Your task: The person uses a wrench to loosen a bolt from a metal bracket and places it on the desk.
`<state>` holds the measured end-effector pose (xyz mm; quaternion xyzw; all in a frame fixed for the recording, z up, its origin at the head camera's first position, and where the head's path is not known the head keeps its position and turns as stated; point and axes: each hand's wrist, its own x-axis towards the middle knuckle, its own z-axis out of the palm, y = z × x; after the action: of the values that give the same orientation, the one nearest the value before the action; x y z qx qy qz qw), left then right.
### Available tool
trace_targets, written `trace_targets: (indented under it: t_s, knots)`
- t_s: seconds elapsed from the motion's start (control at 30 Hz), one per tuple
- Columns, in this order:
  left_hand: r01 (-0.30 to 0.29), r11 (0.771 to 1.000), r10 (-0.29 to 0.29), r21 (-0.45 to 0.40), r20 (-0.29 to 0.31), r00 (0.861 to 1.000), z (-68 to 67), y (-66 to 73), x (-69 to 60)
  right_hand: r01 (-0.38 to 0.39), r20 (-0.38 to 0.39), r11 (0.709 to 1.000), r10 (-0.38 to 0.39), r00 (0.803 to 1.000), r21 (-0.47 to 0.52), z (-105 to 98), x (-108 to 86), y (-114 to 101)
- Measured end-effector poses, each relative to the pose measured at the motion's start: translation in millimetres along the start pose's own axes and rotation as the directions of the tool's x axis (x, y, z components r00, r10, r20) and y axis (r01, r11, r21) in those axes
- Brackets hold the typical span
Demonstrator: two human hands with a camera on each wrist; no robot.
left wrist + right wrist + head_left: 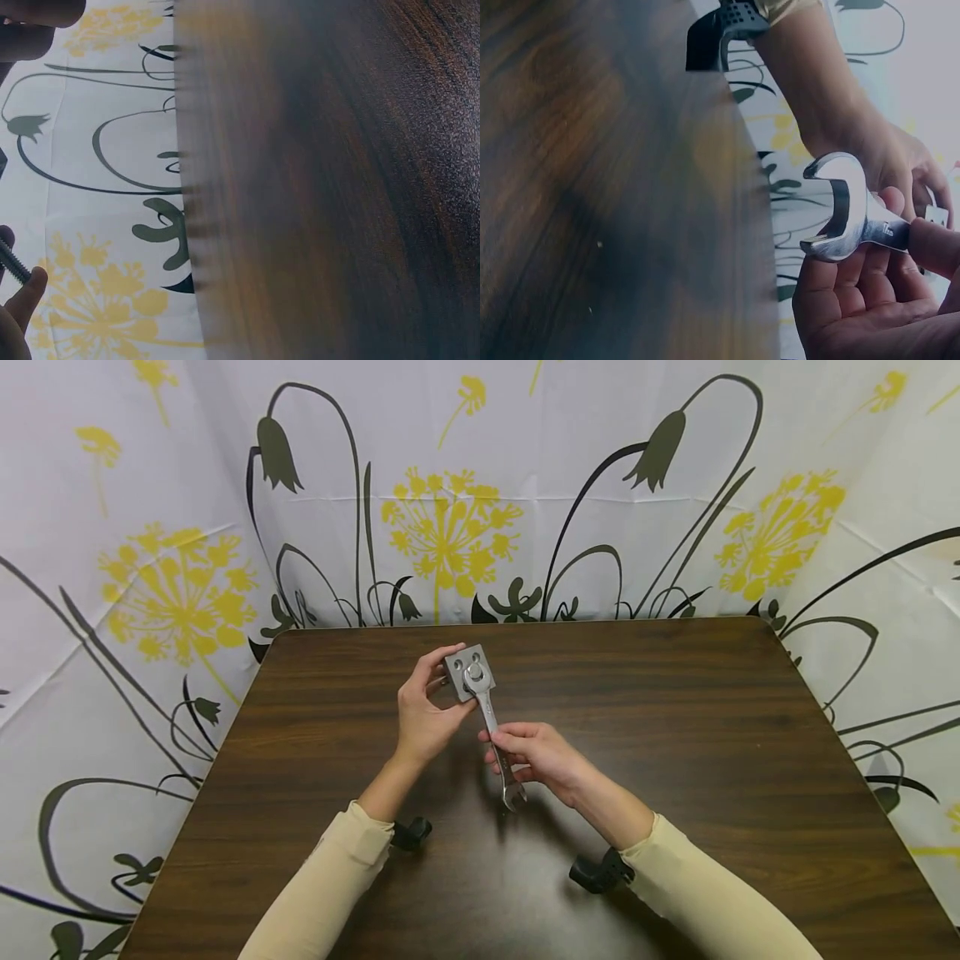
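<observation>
My left hand (pixel 427 714) grips a small grey metal block (pixel 454 675) by its edges above the table. Holes show in the block's face, and a bolt head (pixel 476 671) stands out of it. The ring end of a combination wrench (pixel 489 714) sits around that head. My right hand (pixel 543 758) holds the wrench's shank between thumb and curled fingers. Its open-ended jaw points down toward me, and the right wrist view shows this wrench (pixel 847 210) end up close. At the left wrist view's edge, a threaded bolt shank (pixel 13 264) lies by the fingertips (pixel 34 283).
Beneath both hands spreads a dark wood-grain table (pixel 675 710). A white curtain (pixel 585 410) with yellow and grey flowers hangs behind and at both sides. Black wrist mounts (pixel 600 870) hang from the cream sleeves (pixel 712 893).
</observation>
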<state>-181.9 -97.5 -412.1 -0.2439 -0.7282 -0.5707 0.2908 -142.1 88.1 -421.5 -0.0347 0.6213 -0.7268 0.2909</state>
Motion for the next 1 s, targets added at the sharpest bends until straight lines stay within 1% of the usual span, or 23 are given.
trace_targets:
  t_s: [0.1, 0.23, 0.33, 0.4, 0.43, 0.47, 0.5, 0.53, 0.6, 0.63, 0.67, 0.7, 0.8, 0.87, 1.0]
  knots:
    - [0.001, 1.0, -0.001, 0.0, 0.009, 1.0, -0.3, 0.4, 0.1, 0.02, -0.001, 0.999, -0.02, 1.0, -0.05, -4, 1.1, -1]
    - [0.004, 1.0, -0.004, -0.003, 0.027, 1.0, -0.4, 1.7, 0.1, 0.051, -0.009, 0.984, -0.053, 0.999, -0.172, -13, 1.5, -5]
    - [0.007, 1.0, -0.007, 0.0, 0.04, 0.999, -0.4, 2.9, 0.7, 0.081, -0.03, 0.952, -0.094, 0.995, -0.295, -21, 0.8, -9]
    - [0.011, 1.0, -0.012, 0.008, 0.046, 0.999, -0.7, 3.6, 1.2, 0.116, -0.036, 0.915, -0.14, 0.989, -0.386, -25, 1.4, -13]
    - [0.014, 1.0, -0.014, 0.009, 0.051, 0.999, -1.2, 3.8, 1.2, 0.14, -0.033, 0.888, -0.172, 0.985, -0.439, -28, 2.7, -14]
    - [0.016, 1.0, -0.017, 0.009, 0.056, 0.998, -1.7, 4.2, 1.3, 0.169, -0.025, 0.849, -0.209, 0.978, -0.501, -30, 4.4, -15]
    - [0.019, 1.0, -0.02, 0.01, 0.06, 0.998, -2.3, 4.4, 1.2, 0.192, -0.016, 0.802, -0.243, 0.97, -0.566, -32, 6.3, -16]
    - [0.024, 1.0, -0.024, 0.009, 0.064, 0.998, -2.8, 4.3, 1.1, 0.21, -0.008, 0.752, -0.275, 0.961, -0.625, -34, 8.4, -18]
    - [0.032, 0.999, -0.033, 0.006, 0.074, 0.997, -4.0, 4.0, 0.8, 0.23, 0.006, 0.635, -0.334, 0.942, -0.738, -38, 12.6, -20]
    - [0.036, 0.999, -0.037, 0.005, 0.077, 0.996, -4.6, 3.9, 0.6, 0.227, 0.007, 0.576, -0.358, 0.934, -0.785, -39, 14.4, -22]
    - [0.038, 0.999, -0.038, 0.004, 0.082, 0.996, -4.9, 3.8, 0.8, 0.216, 0.004, 0.524, -0.376, 0.927, -0.824, -41, 16.4, -25]
    - [0.042, 0.999, -0.042, 0.005, 0.085, 0.996, -5.3, 3.6, 1.1, 0.205, 0.0, 0.487, -0.388, 0.922, -0.849, -43, 17.9, -27]
    - [0.048, 0.999, -0.048, 0.002, 0.09, 0.995, -5.9, 3.1, 2.0, 0.186, 0.004, 0.393, -0.421, 0.907, -0.901, -49, 23.3, -36]
    - [0.051, 0.999, -0.051, -0.002, 0.092, 0.994, -6.4, 2.8, 2.4, 0.189, 0.027, 0.331, -0.439, 0.898, -0.925, -53, 27.2, -41]
    - [0.059, 0.998, -0.057, -0.012, 0.099, 0.993, -6.9, 1.3, 2.3, 0.218, 0.101, 0.2, -0.473, 0.875, -0.955, -60, 35.3, -51]
